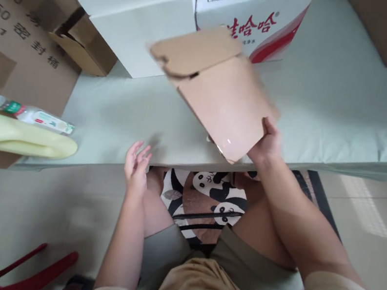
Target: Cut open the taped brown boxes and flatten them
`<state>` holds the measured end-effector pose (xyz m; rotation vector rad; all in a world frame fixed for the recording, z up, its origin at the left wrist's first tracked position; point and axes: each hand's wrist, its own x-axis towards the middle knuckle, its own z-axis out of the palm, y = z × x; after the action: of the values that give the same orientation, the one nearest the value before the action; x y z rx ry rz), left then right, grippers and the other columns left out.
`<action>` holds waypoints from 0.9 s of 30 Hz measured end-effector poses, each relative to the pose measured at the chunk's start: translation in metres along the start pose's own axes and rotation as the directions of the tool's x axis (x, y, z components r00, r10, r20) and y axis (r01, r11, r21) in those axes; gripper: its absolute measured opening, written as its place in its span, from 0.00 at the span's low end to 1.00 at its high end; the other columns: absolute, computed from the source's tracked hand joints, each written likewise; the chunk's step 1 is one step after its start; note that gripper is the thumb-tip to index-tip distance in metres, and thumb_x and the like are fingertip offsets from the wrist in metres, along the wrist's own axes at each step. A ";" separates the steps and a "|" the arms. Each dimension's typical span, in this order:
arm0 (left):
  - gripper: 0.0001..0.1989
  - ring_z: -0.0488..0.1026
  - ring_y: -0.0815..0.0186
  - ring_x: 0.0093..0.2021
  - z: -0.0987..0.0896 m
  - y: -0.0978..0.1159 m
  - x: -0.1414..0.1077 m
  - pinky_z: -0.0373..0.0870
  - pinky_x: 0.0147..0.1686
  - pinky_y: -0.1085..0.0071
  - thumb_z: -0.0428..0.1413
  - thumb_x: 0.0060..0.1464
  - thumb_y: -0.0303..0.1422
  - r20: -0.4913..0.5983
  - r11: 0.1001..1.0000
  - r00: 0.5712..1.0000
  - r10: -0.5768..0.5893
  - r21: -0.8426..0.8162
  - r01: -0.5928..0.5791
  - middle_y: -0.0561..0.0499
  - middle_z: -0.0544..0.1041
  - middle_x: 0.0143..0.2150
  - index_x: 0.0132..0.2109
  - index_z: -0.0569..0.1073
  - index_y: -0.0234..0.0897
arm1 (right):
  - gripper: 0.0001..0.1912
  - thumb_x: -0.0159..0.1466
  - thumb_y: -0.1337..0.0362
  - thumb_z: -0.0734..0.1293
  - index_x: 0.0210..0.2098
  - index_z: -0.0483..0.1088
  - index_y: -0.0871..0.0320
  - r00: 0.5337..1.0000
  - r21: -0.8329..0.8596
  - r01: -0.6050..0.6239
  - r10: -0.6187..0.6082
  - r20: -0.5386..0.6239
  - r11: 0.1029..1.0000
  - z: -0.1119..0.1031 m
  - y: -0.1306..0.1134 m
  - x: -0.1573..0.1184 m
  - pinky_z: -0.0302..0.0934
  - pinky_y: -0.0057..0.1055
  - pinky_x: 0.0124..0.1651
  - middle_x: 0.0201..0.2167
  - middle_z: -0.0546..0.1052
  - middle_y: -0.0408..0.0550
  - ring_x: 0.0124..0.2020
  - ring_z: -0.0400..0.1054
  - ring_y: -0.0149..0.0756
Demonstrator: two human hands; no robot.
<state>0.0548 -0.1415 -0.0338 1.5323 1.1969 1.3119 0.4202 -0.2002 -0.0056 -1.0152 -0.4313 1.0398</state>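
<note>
You've got the cardboard box gripped in your right hand, not set down; left of those fingers, your left hand is empty, loosely open.

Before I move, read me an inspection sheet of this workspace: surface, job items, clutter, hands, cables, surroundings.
Surface: pale green cloth, lightly wrinkled at right.
Job's things: brown carton, held above the cloth, tilted.
Clutter: bottle lying beside a pale yellow object; small open box.
Hands: right hand grips the carton; left hand open, empty.
Cables: none certain; dark bands below the edge are unclear.
Surroundings: white box with red print behind; red object low at left.
</note>
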 end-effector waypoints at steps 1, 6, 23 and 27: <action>0.29 0.76 0.51 0.61 0.004 0.001 0.004 0.75 0.58 0.53 0.61 0.55 0.46 -0.004 1.000 1.000 0.002 0.005 -0.002 0.39 0.68 0.68 0.63 0.69 0.48 | 0.21 0.61 0.45 0.65 0.48 0.71 0.50 1.000 0.127 -0.012 0.014 -0.013 0.992 0.002 -0.001 -0.001 0.74 0.44 0.51 0.54 0.79 0.47 0.61 0.71 0.45; 0.25 0.76 0.52 0.59 0.035 0.019 0.043 0.73 0.59 0.52 0.61 0.55 0.42 0.049 0.999 0.998 0.046 -0.009 -0.046 0.40 0.72 0.62 0.59 0.70 0.45 | 0.12 0.61 0.51 0.72 0.34 0.71 0.50 0.996 0.324 -0.058 0.075 -0.041 0.944 0.000 -0.010 -0.003 0.65 0.28 0.26 0.33 0.80 0.40 0.29 0.72 0.29; 0.08 0.79 0.61 0.50 0.109 0.032 0.085 0.77 0.52 0.62 0.56 0.57 0.31 0.317 0.994 0.943 -0.101 -0.014 0.111 0.45 0.82 0.47 0.44 0.77 0.40 | 0.09 0.68 0.63 0.63 0.31 0.60 0.54 0.661 -0.229 0.221 -0.318 -0.680 0.948 -0.082 -0.071 -0.018 0.54 0.19 0.17 0.21 0.66 0.34 0.14 0.57 0.20; 0.07 0.79 0.62 0.48 0.105 0.029 0.093 0.77 0.47 0.65 0.55 0.57 0.29 0.265 0.994 0.959 -0.101 -0.016 0.109 0.46 0.82 0.44 0.42 0.77 0.39 | 0.10 0.58 0.60 0.71 0.36 0.66 0.45 0.629 -0.535 0.166 -0.507 -0.590 0.829 -0.119 -0.107 -0.003 0.57 0.30 0.21 0.27 0.72 0.38 0.18 0.60 0.25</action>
<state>0.1653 -0.0573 0.0001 1.5442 1.0672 1.0161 0.5578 -0.2744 0.0264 -1.5760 -0.1865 0.1165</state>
